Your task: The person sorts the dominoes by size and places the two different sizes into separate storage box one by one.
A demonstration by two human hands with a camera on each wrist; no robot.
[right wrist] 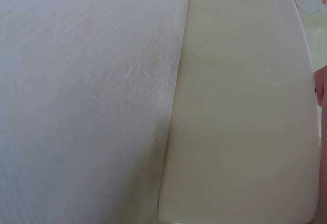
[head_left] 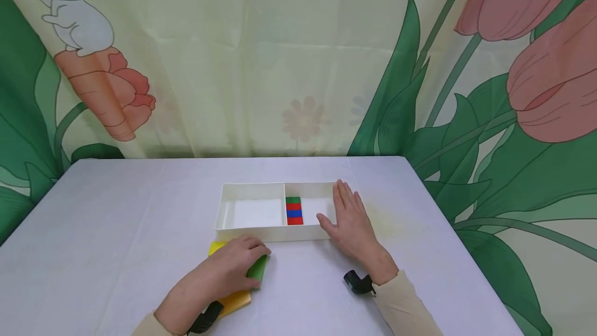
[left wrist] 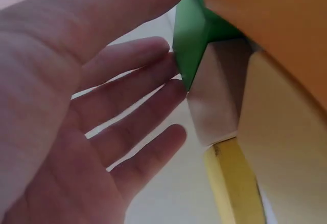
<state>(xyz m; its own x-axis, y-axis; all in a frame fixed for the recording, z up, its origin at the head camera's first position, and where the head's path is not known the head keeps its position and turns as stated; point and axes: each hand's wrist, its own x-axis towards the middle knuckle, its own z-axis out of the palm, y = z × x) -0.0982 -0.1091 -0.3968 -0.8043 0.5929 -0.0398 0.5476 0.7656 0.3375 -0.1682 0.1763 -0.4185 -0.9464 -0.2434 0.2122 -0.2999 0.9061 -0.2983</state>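
Green block (head_left: 258, 269) — just at the slightly spread fingers (left wrist: 135, 87) of the left hand (head_left: 233, 266)

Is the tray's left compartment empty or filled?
Empty: the left compartment shows only bare white floor; the coloured blocks lie right of the divider.

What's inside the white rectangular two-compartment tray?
Right compartment: a green, red, blue, red row of rectangular blocks by the divider. Left compartment: bare floor visible. The right hand and tray's near wall hide some floor.
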